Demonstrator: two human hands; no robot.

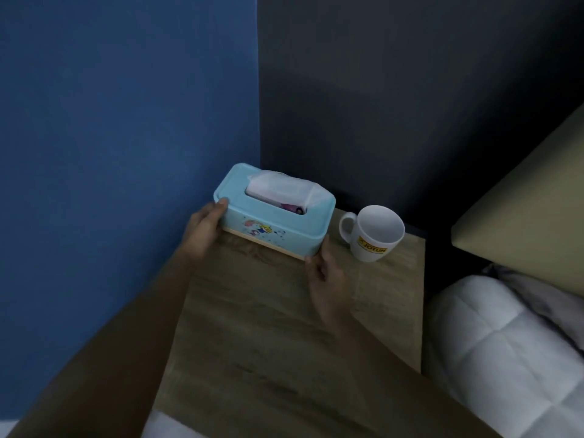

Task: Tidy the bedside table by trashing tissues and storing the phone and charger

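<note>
A light blue tissue box with a cartoon print stands at the back left corner of the wooden bedside table. A white tissue sticks out of its top slot. My left hand grips the box's left end, thumb on the top edge. My right hand holds the box's near right corner. No phone, charger or loose tissue is in sight.
A white mug with a yellow logo stands just right of the box. A blue wall runs along the table's left side, a dark wall behind it. A bed with a white quilt and beige headboard lies to the right.
</note>
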